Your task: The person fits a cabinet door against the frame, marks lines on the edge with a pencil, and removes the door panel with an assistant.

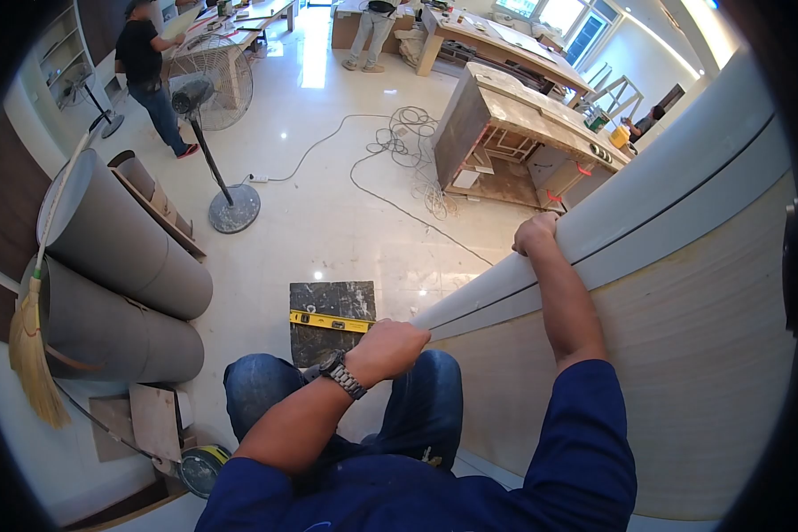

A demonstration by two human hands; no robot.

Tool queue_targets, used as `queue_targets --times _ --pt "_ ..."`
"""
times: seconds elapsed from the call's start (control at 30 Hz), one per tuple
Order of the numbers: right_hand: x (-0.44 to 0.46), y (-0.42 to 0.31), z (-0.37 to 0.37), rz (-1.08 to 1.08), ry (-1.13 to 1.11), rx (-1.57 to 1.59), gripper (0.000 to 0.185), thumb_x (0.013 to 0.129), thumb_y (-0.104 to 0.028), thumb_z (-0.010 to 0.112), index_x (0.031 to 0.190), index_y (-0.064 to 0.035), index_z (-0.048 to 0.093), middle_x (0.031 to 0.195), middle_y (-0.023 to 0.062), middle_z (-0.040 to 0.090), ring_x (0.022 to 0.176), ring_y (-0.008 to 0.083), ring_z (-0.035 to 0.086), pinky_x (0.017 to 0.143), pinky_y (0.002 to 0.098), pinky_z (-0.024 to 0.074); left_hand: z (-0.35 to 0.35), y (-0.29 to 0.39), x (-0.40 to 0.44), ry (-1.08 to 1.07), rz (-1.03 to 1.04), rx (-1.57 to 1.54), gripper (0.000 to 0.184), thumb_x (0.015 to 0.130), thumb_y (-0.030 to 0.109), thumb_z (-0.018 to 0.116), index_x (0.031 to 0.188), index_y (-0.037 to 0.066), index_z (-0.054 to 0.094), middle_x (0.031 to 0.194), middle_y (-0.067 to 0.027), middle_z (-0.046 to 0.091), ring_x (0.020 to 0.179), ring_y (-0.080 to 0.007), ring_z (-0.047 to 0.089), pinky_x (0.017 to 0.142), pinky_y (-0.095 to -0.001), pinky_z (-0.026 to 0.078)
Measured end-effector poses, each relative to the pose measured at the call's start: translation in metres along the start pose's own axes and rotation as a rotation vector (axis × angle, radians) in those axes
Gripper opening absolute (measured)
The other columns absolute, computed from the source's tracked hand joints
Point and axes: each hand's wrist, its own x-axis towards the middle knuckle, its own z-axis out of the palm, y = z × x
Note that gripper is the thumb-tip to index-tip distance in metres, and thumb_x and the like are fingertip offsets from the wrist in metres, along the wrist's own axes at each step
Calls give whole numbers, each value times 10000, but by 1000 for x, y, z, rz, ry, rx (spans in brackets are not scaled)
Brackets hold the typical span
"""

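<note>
A long pale panel [674, 199] with a rounded white edge, a dark groove along it and a light wood-grain face runs diagonally up the right side. My right hand [536, 233] is closed over its edge partway along, the fingertips hidden behind it. At the edge's lower end, my left hand [388, 348] is closed against the panel, a metal-banded watch on the wrist. A yellow spirit level [332, 321] lies just left of that hand, across a stained dark sheet [332, 293] on the floor. My bent knees are below the left hand.
A pedestal fan [233, 209] stands ahead left. Large grey rolls [142, 239], a straw broom [34, 355] and wood scraps lie at left. A tangled cable [399, 133] crosses the tiles towards a wooden cabinet [470, 115]. Other people [142, 62] stand near the far worktables.
</note>
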Motion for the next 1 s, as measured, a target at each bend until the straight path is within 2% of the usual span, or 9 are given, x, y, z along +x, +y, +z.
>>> queue_targets --times 1.0 --pt "-2 1 -1 -8 2 10 500 904 -565 590 1270 -242 698 1338 47 655 1228 264 611 949 512 454 -3 1 -1 6 10 -5 166 879 110 529 949 19 649 814 -188 687 813 -371 688 734 -492 528"
